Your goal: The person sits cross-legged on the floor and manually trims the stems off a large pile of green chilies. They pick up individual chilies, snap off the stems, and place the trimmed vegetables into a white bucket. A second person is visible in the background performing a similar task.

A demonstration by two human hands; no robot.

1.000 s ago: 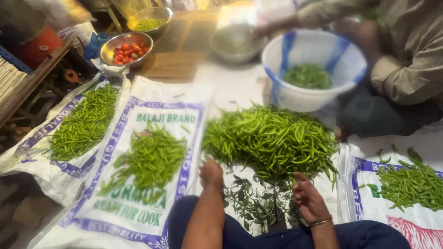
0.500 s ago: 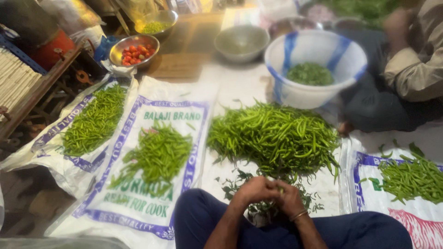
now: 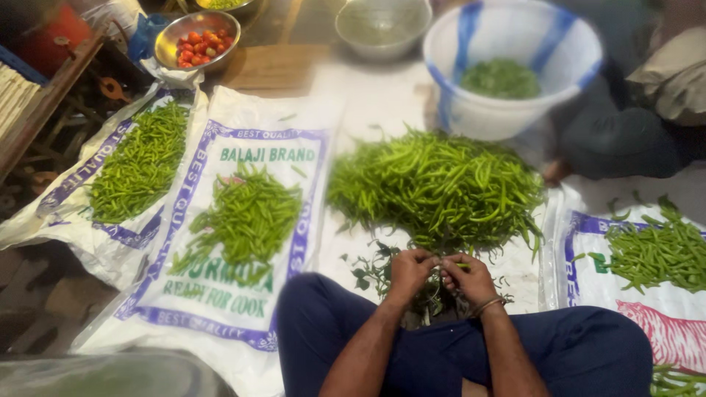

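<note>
Both hands, left hand and right hand, pinch one green chilli; yanking its stem could snap it onto the stem litter beside them.

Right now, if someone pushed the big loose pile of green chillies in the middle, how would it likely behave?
The central chilli pile would probably spread rather than slide whole: the pods lie loose and criss-crossed. Each pod looks thin and curved, so likely light and slightly bendy, and unlikely to roll far. The chilli between the left hand and right hand seems easily pinched.
</note>
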